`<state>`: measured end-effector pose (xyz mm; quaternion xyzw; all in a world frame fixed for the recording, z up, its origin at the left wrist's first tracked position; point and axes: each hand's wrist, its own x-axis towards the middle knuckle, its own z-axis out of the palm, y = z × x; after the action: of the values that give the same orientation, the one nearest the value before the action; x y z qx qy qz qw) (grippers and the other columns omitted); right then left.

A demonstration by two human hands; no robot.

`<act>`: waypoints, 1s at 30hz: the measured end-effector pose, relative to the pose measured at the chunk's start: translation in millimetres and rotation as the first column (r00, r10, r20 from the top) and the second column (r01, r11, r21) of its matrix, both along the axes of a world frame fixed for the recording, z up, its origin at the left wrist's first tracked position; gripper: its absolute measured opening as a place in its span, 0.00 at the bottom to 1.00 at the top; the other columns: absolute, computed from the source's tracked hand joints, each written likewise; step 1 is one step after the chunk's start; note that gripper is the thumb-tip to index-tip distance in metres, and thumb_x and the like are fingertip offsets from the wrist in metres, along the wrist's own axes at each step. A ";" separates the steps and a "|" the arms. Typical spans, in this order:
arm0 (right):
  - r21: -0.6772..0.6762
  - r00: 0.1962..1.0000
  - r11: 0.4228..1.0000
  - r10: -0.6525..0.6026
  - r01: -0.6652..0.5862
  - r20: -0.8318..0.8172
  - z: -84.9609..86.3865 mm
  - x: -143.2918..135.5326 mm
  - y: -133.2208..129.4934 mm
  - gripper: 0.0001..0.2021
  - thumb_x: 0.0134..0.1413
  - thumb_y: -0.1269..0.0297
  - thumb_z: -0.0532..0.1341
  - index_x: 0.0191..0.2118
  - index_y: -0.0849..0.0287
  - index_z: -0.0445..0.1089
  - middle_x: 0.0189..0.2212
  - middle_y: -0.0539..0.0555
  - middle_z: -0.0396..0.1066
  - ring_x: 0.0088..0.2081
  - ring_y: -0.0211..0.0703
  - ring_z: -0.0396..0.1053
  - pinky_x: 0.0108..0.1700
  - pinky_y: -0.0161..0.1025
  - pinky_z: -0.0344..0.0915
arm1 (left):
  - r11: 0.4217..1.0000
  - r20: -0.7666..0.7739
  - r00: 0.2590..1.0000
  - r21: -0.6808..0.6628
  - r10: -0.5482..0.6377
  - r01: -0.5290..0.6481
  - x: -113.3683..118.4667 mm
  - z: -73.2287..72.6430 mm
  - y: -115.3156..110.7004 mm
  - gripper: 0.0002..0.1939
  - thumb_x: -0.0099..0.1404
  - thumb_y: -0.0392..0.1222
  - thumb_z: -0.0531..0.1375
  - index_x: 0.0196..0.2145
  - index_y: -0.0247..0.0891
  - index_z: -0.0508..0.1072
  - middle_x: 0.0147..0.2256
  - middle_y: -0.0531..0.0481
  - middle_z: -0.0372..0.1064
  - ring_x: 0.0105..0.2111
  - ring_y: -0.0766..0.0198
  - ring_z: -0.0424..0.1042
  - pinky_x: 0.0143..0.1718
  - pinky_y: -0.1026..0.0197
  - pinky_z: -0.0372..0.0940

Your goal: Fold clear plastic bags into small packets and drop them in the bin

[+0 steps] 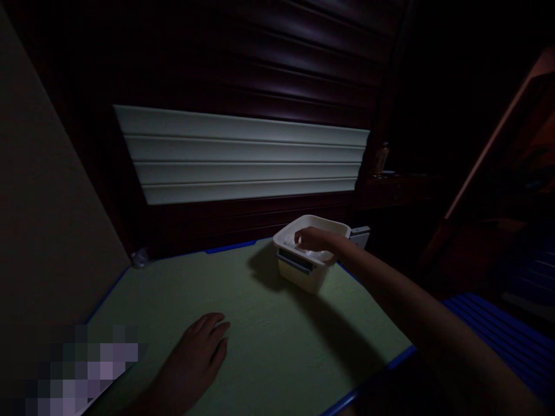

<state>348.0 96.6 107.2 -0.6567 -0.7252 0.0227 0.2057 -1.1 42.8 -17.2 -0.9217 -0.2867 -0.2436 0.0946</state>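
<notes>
A cream-white plastic box (303,278) with a dark clip on its front side stands near the far right part of the green table top (255,323). My right hand (315,239) reaches over the rim into it from the right. Its fingers are curled and pressed together; what they hold, if anything, is too dim and small to name. Whitish, partly clear contents show faintly inside the box. My left hand (200,349) rests low over the near left of the table, palm down, fingers loosely apart, with nothing in it.
Blue edging (355,398) runs round the table. A crumpled clear plastic piece (139,257) lies at the far left corner. Behind are white slatted panels (247,159) in dark wood. A bottle (381,159) stands on a dark side surface. A blue slatted seat (498,323) is at right.
</notes>
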 end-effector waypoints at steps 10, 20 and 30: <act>0.312 0.975 0.925 0.190 -0.216 0.111 14.2 -105.5 -57.8 0.12 0.59 0.68 0.48 0.45 0.61 0.64 0.40 0.59 0.67 0.42 0.44 0.64 0.43 0.40 0.60 | 0.975 -0.054 0.975 -0.045 0.214 -0.216 -2.1 2.7 -2.6 0.13 0.63 0.41 0.51 0.41 0.35 0.70 0.43 0.41 0.68 0.44 0.53 0.66 0.44 0.49 0.63; 0.162 0.901 0.887 0.423 -0.433 0.092 -117.3 -153.7 -52.2 0.15 0.57 0.65 0.52 0.47 0.62 0.67 0.47 0.64 0.67 0.50 0.49 0.64 0.49 0.45 0.60 | 0.937 -0.114 0.937 -0.075 0.331 -0.340 -1.1 14.0 -9.4 0.09 0.62 0.36 0.51 0.38 0.35 0.68 0.38 0.42 0.66 0.42 0.54 0.65 0.43 0.52 0.61; 0.116 0.888 0.880 0.453 -0.460 0.082 -126.6 -145.4 -50.4 0.19 0.58 0.63 0.49 0.51 0.64 0.65 0.51 0.66 0.63 0.53 0.52 0.60 0.53 0.48 0.57 | 0.964 -0.343 0.912 -0.056 0.226 -0.260 -4.1 28.3 21.6 0.08 0.64 0.40 0.54 0.36 0.33 0.69 0.36 0.46 0.66 0.39 0.58 0.66 0.41 0.54 0.63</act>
<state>202.6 46.2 -19.4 -0.4528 -0.8645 0.0051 0.2182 -5.2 64.4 11.1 -0.9103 -0.3909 -0.0556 0.1248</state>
